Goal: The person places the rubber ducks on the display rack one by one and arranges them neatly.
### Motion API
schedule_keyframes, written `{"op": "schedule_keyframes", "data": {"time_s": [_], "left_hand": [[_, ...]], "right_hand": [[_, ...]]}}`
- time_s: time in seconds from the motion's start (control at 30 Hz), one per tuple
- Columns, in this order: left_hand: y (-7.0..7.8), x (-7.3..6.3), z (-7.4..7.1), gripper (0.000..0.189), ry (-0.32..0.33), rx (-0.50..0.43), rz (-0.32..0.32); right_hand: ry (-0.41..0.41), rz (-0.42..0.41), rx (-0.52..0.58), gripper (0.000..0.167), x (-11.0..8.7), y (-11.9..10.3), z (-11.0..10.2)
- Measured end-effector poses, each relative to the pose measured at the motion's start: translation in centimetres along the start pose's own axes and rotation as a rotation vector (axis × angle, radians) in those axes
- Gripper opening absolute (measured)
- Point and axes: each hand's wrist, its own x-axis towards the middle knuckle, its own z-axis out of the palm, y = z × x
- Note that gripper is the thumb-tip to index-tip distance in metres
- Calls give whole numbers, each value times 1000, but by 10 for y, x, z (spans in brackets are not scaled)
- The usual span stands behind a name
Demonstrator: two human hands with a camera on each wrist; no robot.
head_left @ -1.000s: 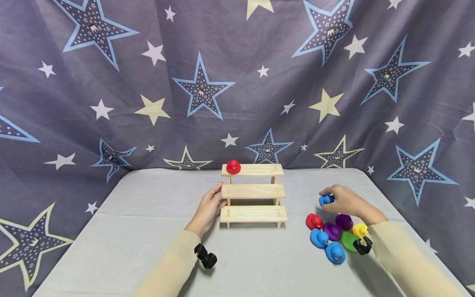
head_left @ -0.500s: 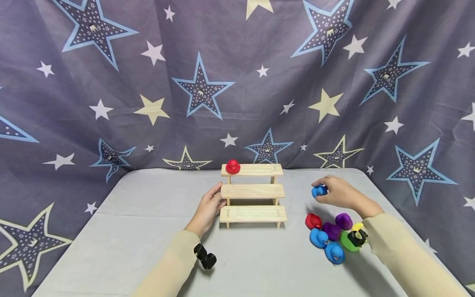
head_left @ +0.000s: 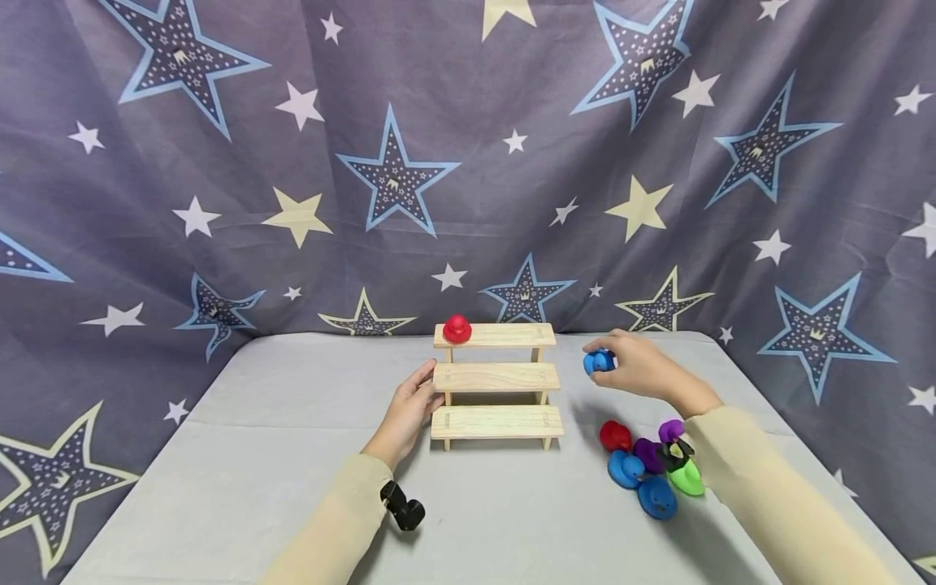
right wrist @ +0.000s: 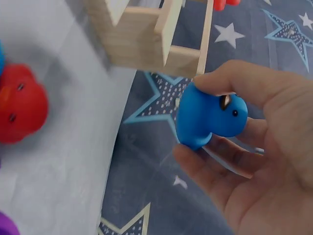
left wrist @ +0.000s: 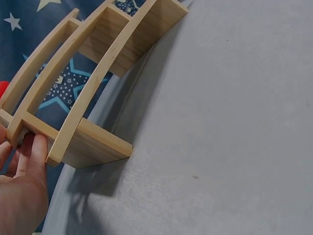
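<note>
My right hand (head_left: pixel 643 372) pinches a blue rubber duck (head_left: pixel 598 362) between thumb and fingertips, in the air to the right of a three-step wooden stand (head_left: pixel 497 377). In the right wrist view the duck (right wrist: pixel 195 117) lies sideways, its beak and one eye showing. The left hand (head_left: pixel 404 416) grips the stand's left side at the middle step; in the left wrist view its fingers (left wrist: pixel 36 152) curl at the wood, partly hidden by it. A red rubber duck (head_left: pixel 457 330) sits at the left end of the top step.
Right of the stand, several ducks lie grouped on the grey cloth: red (head_left: pixel 616 436), blue (head_left: pixel 657 498), purple (head_left: pixel 647 456) and green (head_left: pixel 687 479). The right sleeve (head_left: pixel 760 479) and its wrist camera partly cover this group. A star-patterned curtain (head_left: pixel 468 179) hangs behind the table.
Carrying the blue duck, my right hand has moved left and away from me, from above the duck group towards the stand. The left hand stays put on the stand.
</note>
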Motion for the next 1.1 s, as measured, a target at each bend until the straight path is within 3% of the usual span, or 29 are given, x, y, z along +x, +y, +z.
{"op": "schedule_keyframes", "data": {"time_s": [0.37,0.67,1.1], "left_hand": [[0,1,0,58,11,-1,-2],[0,0,0,57,13,9,-1],[1,-1,-1,57,7,1,-6]], "right_hand": [[46,-83,86,42,35,-36,12],[18,-97,107,45,65,-59,26],[20,-125,142,48,99,-76,35]]}}
